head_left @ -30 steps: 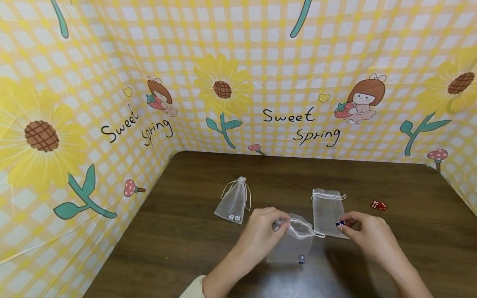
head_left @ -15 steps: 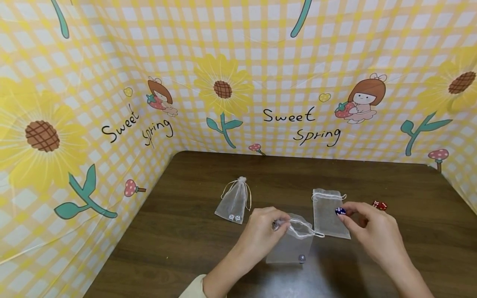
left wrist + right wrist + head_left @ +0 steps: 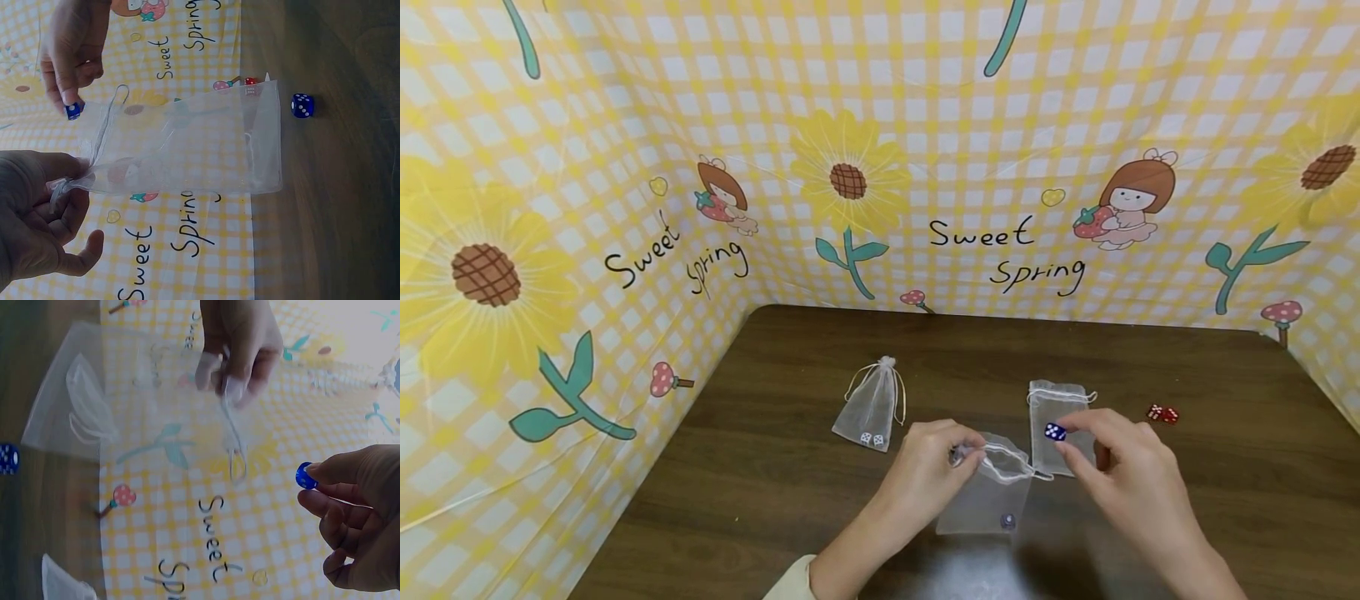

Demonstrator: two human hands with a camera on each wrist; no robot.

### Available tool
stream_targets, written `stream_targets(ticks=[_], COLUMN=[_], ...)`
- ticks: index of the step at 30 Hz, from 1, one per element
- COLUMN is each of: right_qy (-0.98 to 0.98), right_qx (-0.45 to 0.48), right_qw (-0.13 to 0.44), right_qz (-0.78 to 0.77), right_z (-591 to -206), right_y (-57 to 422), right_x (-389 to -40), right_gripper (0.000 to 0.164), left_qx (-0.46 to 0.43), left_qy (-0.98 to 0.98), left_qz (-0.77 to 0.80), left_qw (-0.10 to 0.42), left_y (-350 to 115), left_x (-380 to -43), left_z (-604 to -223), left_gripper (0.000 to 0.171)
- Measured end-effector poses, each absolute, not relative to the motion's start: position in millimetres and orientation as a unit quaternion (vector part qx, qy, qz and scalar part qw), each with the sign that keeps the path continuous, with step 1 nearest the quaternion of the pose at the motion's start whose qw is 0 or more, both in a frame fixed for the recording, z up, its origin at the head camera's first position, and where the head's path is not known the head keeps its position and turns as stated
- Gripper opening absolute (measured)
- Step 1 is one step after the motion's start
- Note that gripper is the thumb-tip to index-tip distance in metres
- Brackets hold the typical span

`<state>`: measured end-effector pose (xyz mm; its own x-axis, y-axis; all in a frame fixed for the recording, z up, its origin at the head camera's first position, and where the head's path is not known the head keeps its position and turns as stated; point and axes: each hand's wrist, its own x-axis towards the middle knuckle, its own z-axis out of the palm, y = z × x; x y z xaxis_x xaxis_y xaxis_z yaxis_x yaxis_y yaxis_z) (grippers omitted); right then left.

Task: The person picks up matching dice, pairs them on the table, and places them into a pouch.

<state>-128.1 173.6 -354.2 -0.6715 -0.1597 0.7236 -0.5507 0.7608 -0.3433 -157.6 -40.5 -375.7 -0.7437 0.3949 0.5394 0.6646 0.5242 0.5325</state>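
Note:
My left hand (image 3: 936, 454) pinches the rim of a sheer white drawstring bag (image 3: 187, 144), holding it up with its mouth open and its cord loose. Between thumb and fingertips, my right hand (image 3: 1127, 467) holds a blue die (image 3: 1055, 432) with white pips, to the right of the bag's mouth. A second blue die (image 3: 302, 105) lies on the table just past the bag's bottom edge; in the head view it shows through the mesh. Flat behind my right fingers is another sheer bag (image 3: 1045, 458), partly covered by them.
Two red dice (image 3: 1162, 413) lie on the dark wooden table (image 3: 790, 500) at the right. A closed drawstring bag (image 3: 868, 404) with two white dice in its bottom lies back left. Yellow checked cloth (image 3: 880, 83) walls the table at the back and sides.
My right hand has lifted the blue die and carried it left, closer to the mouth of the held bag. The left hand and its bag stay almost in place.

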Motion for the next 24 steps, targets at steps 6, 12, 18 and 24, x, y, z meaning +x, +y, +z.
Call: stream_targets(ticks=[6, 12, 18, 24], right_qy=[-0.848, -0.852, -0.875, -0.876], right_qx=[0.264, 0.279, 0.276, 0.277], right_qw=[0.373, 0.359, 0.328, 0.327], right_qz=[0.270, 0.258, 0.225, 0.222], right_z=[-357, -360, -362, -365], right_y=[157, 146, 142, 141], right_x=[-127, -125, -125, -128], right_gripper=[0.045, 0.048, 0.017, 0.031], left_qx=[-0.311, -0.312, -0.315, -0.319], left_qy=[-0.853, -0.855, -0.856, -0.854], left_qz=[-0.379, -0.373, -0.368, -0.368], left_qw=[0.179, 0.179, 0.181, 0.182], left_y=[-40, -40, -39, -38], left_x=[-157, -156, -155, -156], left_z=[-375, -375, -374, -374], left_gripper=[0.008, 0.008, 0.008, 0.008])
